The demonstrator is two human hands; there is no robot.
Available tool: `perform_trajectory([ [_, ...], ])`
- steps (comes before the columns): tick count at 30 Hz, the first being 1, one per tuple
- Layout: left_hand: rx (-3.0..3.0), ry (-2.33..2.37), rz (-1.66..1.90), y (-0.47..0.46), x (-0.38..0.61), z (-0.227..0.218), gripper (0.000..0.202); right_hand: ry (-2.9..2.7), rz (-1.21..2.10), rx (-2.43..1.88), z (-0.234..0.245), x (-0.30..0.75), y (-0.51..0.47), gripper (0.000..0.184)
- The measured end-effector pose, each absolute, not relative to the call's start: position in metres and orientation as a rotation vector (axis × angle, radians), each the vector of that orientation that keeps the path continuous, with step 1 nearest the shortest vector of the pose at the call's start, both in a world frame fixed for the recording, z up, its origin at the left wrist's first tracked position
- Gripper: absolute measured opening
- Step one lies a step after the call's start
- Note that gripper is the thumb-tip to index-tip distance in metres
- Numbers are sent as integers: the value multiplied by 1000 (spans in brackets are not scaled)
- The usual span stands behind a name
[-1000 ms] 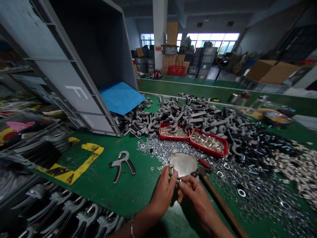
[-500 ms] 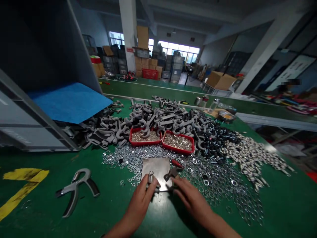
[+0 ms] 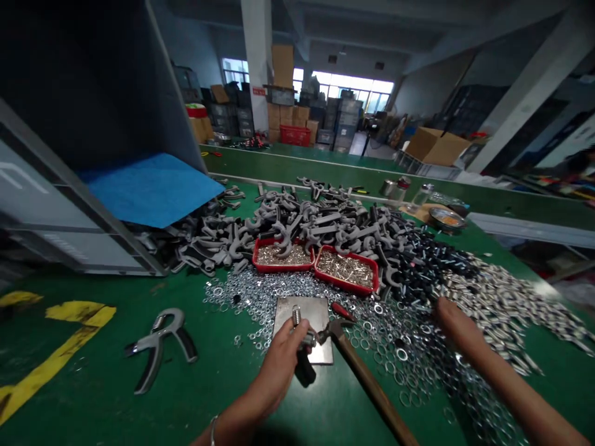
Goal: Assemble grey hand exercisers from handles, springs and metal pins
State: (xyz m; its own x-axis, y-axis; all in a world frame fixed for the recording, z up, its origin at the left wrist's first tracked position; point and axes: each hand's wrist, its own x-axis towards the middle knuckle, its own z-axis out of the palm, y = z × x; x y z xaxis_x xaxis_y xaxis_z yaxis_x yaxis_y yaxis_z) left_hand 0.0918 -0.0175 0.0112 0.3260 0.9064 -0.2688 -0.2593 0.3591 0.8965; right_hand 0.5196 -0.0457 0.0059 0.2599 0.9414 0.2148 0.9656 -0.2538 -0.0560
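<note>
Pinching a coil spring point(image 3: 296, 316) and a hand-grip piece with a black handle point(image 3: 305, 370) over the steel plate point(image 3: 318, 310), the left hand point(image 3: 286, 344) has its fingers drawn in narrow around both; the spring stands up above the thumb and the handle hangs past the plate's near edge. Well to the plate's right, the right hand point(image 3: 450, 313) extends to the edge of a heap of black-ended bolts point(image 3: 418, 263); its fingers are hidden, so whether they hold anything cannot be told. A claw hammer point(image 3: 367, 376) lies with its head at the plate's right edge, and a red-handled tool point(image 3: 343, 311) lies just beside the plate's far right corner. Washers point(image 3: 232, 294) spread left of and beyond the plate, with larger rings point(image 3: 413, 371) to its right. Behind it, two red trays point(image 3: 283, 269) of small metal pins point(image 3: 344, 269) stand before a heap of grey handles point(image 3: 362, 232); pale metal cylinders point(image 3: 493, 288) are heaped far right of it. Left of the plate, a complete hand gripper point(image 3: 157, 339) lies on the green tabletop point(image 3: 218, 396).
</note>
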Motion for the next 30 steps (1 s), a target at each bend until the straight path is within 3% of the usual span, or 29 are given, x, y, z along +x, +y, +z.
perform_trajectory([
  [2, 708, 874, 961, -17, 92, 9, 35, -1760, -189, -2290, 14, 500, -50, 6],
  [4, 651, 861, 976, -18, 93, 7, 35, -1725, -78, -2176, 22, 458, -61, 19],
  [6, 669, 866, 970, -22, 94, 9, 36, -1621, 295, -1907, 31, 398, -75, 26],
  [8, 730, 871, 960, -26, 96, 14, 36, -1622, 506, -1735, 38, 337, -85, 22],
  [12, 910, 840, 896, -35, 94, 23, 35, -1719, 586, -1480, 39, 263, -93, 11],
  [25, 1122, 881, 818, -49, 70, 35, 34, -1807, 466, -1328, 25, 247, -115, 23],
  [30, 1423, 993, 858, -51, 62, 43, 26, -1480, 973, -1373, 30, 238, -112, 11],
])
